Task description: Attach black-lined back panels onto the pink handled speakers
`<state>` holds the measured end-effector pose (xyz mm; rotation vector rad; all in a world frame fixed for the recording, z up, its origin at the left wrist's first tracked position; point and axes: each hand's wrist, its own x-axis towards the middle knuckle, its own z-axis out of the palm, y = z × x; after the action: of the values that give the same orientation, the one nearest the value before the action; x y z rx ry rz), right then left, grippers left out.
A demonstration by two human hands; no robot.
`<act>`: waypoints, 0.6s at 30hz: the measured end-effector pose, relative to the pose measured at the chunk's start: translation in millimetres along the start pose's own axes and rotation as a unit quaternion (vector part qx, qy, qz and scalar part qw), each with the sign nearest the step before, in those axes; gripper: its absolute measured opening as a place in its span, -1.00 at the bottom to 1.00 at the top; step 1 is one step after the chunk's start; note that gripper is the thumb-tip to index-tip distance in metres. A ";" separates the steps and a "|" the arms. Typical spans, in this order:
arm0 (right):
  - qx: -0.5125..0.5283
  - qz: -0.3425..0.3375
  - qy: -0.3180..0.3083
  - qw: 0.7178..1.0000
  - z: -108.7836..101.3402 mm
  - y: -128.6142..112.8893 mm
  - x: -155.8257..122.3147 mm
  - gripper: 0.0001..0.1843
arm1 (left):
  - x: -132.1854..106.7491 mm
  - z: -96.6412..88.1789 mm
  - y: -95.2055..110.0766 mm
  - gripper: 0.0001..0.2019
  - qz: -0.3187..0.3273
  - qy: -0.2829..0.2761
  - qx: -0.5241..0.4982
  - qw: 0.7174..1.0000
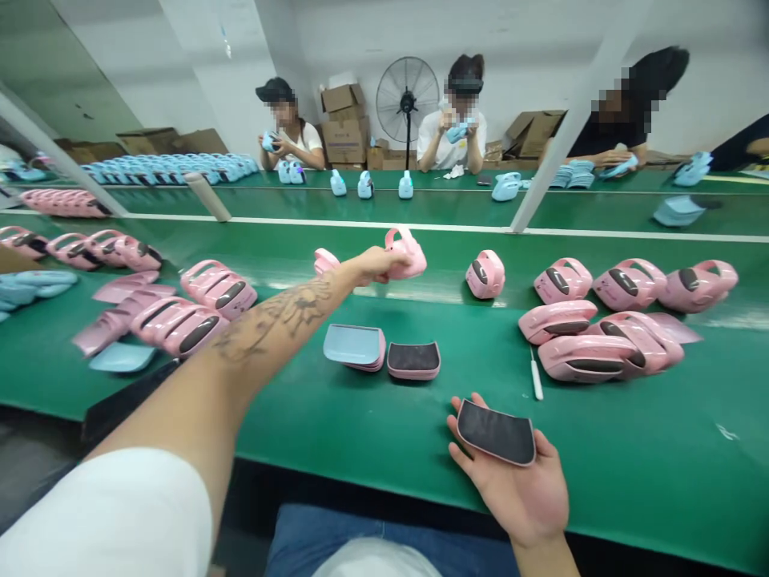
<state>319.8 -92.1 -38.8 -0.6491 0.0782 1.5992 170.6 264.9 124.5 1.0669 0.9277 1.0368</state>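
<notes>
My left arm reaches far forward over the green table, and my left hand [373, 263] is closed on a pink plastic housing [407, 252] held just above the belt. My right hand [517, 473] lies palm up near the table's front edge. A dark panel with a pink rim [496, 433] rests on its fingers, which are stretched out beneath it. Just ahead lie a similar dark panel [413, 360] and a small stack of panels with a pale blue face [354, 346].
Pink housings sit in groups at the right [601, 340] and left [180, 320], with one alone [485, 274] mid-belt. A white stick [535, 380] lies beside the right group. Three people work at the far side among blue housings [168, 170]; a fan [407, 100] and cartons stand behind.
</notes>
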 end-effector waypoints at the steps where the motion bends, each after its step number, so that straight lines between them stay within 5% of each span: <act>1: -0.008 0.005 0.006 1.000 0.5 1.9 -2.5 -0.20 | -18.6 -13.1 11.1 -0.71 -0.022 -0.038 0.010 0.999; 4: -0.045 0.022 0.007 0.999 8.9 12.8 -11.6 -0.20 | -97.0 -61.2 26.7 -0.59 -0.043 -0.124 0.005 0.991; 6: -0.086 0.026 -0.017 0.996 20.2 24.3 -17.5 -0.19 | -160.5 -92.9 14.0 -0.49 -0.049 -0.191 -0.081 0.977; 11: -0.292 -0.019 -0.064 0.954 54.8 62.5 -21.8 -0.16 | -291.1 -132.9 -82.4 -0.30 -0.170 -0.152 -0.254 0.940; 14: -0.476 -0.084 -0.042 0.875 71.2 85.6 -21.0 0.03 | -327.3 -131.9 -134.3 -0.20 -0.123 -0.076 -0.236 0.961; 18: -0.621 -0.137 -0.039 0.771 83.4 106.3 -25.4 0.18 | -341.5 -126.4 -156.3 -0.10 -0.041 -0.077 -0.201 0.976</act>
<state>190.6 -96.1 7.8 -1.5050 -1.1888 1.2182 -4.9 -58.1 -23.6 0.7516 0.5983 1.0052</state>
